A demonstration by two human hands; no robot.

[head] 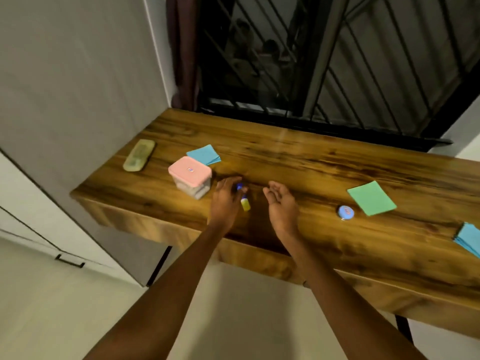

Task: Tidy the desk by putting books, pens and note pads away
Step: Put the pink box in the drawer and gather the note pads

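Left hand (pixel 225 197) pinches a yellow marker (pixel 245 202) just right of the pink-lidded box (pixel 190 174), right hand (pixel 281 203) loose and empty, while note pads (pixel 371 198) further right still litter the table (pixel 298 162).

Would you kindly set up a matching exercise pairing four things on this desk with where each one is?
Things:
1. green pad
2. pink-lidded box
3. marker
4. round tin

Places:
A. in the left hand
B. next to the blue pad near the desk's left end
C. right of the right hand, at the back
D. near the front edge, just left of the green pad

Pairs: 1-C, 2-B, 3-A, 4-D
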